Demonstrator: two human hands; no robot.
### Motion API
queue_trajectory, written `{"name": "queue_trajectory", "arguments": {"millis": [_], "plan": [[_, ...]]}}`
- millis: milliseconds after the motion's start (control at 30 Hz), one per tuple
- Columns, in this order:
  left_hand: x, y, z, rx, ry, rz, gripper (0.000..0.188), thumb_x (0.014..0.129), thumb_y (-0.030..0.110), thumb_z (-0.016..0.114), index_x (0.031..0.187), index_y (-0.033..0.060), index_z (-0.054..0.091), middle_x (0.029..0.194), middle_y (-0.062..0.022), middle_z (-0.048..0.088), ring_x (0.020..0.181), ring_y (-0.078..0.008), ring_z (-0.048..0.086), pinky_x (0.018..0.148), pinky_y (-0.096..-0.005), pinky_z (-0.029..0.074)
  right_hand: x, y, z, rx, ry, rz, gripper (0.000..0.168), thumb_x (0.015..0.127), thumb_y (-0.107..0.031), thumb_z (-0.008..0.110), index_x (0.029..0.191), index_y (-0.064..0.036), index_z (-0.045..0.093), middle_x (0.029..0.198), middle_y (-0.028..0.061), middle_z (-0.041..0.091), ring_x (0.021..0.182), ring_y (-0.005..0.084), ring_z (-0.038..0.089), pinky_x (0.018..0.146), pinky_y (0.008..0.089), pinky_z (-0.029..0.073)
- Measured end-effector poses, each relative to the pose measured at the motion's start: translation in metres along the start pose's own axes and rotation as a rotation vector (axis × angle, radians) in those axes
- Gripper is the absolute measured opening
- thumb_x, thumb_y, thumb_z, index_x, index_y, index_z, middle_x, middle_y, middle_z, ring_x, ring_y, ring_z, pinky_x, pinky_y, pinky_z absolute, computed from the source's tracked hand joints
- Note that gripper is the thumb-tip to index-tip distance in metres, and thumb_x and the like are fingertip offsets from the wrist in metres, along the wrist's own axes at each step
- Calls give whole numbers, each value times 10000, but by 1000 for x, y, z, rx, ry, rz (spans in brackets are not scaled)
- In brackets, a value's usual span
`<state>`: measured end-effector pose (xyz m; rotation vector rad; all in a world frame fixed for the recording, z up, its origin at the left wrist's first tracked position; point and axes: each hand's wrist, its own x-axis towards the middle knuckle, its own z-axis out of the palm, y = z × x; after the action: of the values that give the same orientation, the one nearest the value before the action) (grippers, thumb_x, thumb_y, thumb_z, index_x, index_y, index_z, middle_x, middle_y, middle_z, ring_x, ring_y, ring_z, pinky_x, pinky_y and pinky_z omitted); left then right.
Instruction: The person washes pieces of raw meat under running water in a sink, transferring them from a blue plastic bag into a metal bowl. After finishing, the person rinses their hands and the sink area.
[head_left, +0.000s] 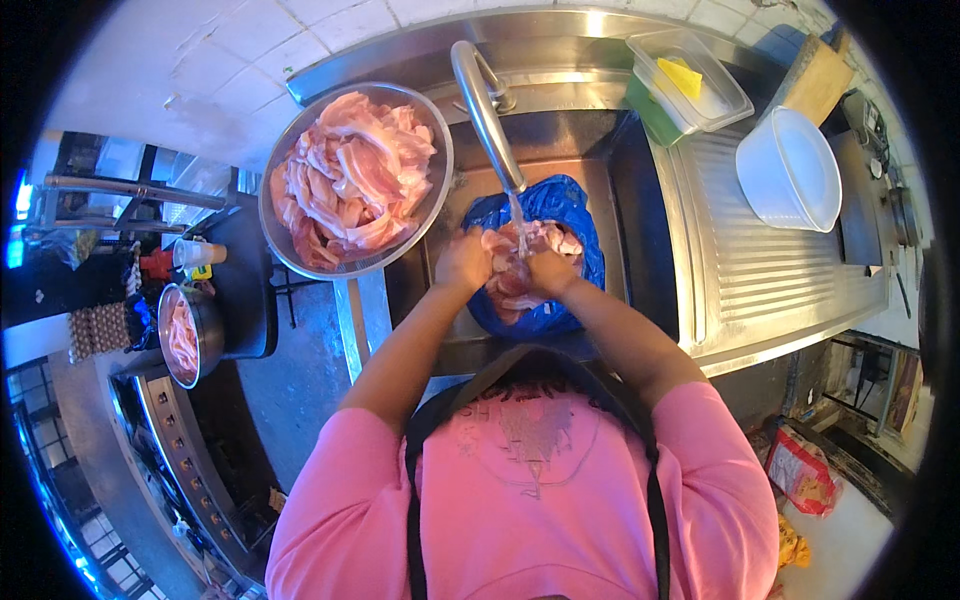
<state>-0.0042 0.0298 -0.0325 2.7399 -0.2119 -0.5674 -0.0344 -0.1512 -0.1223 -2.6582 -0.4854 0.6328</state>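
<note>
Both hands are inside a steel sink, at a blue plastic bag filled with raw meat pieces. My left hand grips meat at the bag's left side, its fingertips partly hidden. Over on the right, my right hand presses into the meat with its fingers out of sight, so its hold is unclear. Water runs from the curved metal faucet onto the meat between the hands. A large metal colander heaped with raw meat strips stands at the sink's upper left.
Right of the sink is a ribbed steel drainboard with a white plastic tub. Behind it sit a clear plastic container holding a yellow item and a wooden board. At left, a metal bowl of meat stands near a stove.
</note>
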Motion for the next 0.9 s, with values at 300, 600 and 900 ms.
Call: {"name": "queue_trajectory", "arguments": {"millis": [300, 600, 900], "plan": [[41, -89, 113, -513, 290, -166, 281, 783, 56, 513, 1050, 31, 600, 903, -145, 639, 837, -285, 623, 773, -379, 478, -17, -19, -26, 108, 187, -277, 485, 821, -262, 562, 1247, -49, 469, 1233, 198, 513, 1128, 360, 503, 963, 446, 394], [15, -21, 21, -1722, -2, -139, 150, 783, 20, 455, 850, 3, 589, 703, -42, 584, 589, -108, 532, 555, -259, 452, -3, -7, -31, -79, 230, -371, 539, 747, -261, 652, 1219, -77, 470, 1277, 181, 456, 1181, 347, 446, 989, 430, 373], [19, -35, 17, -1117, 105, 72, 141, 768, 44, 435, 816, 10, 563, 679, -22, 568, 575, -111, 517, 543, -257, 425, 18, 28, -46, 170, 155, 51, 589, 724, -332, 693, 1196, -100, 430, 1177, 167, 518, 1138, 350, 488, 934, 442, 396]]}}
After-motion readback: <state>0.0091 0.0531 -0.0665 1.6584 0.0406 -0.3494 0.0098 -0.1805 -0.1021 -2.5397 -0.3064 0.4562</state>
